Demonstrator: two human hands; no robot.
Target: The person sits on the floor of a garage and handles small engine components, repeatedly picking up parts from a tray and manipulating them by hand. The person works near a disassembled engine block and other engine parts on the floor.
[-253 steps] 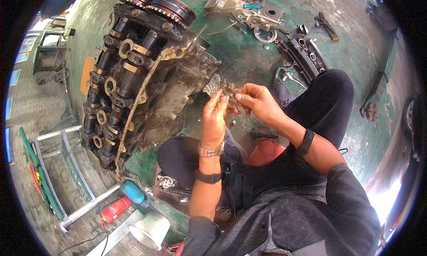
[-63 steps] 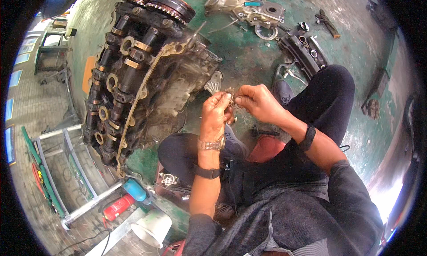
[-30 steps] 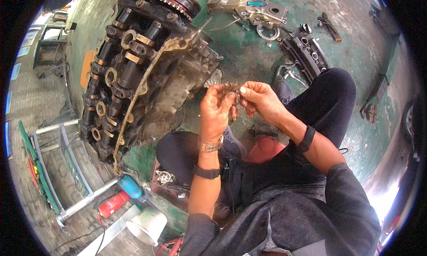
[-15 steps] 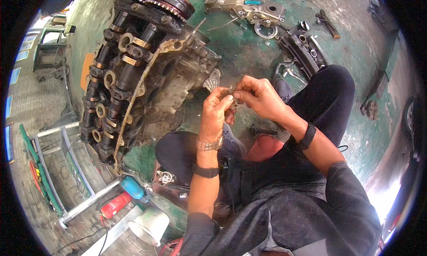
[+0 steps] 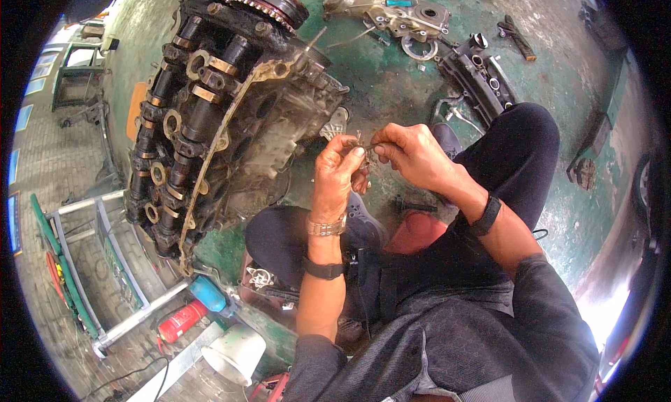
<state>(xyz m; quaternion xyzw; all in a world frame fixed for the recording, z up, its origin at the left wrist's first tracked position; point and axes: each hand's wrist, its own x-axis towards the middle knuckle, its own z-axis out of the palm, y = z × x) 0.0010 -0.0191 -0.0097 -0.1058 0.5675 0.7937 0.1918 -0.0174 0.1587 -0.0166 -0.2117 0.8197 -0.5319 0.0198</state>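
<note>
My left hand is closed, with a small, thin, brownish piece pinched between thumb and forefinger. Its ends look stringy and its kind cannot be made out. My right hand pinches at the same piece from the right, thumb against forefinger. Both hands are in mid-air above my bent legs. Left of them stands a large, greasy engine, its camshafts exposed and toothed sprockets at the top end.
Beyond my hands, a metal engine cover, a black valve cover and a dark wood-tipped tool lie on the green floor. At lower left are a metal frame, a red extinguisher and a white bucket.
My right hand has drawn slightly away to the right, leaving a wider gap between the two hands' fingertips. More of the thin piece shows. The engine and floor parts stay put.
</note>
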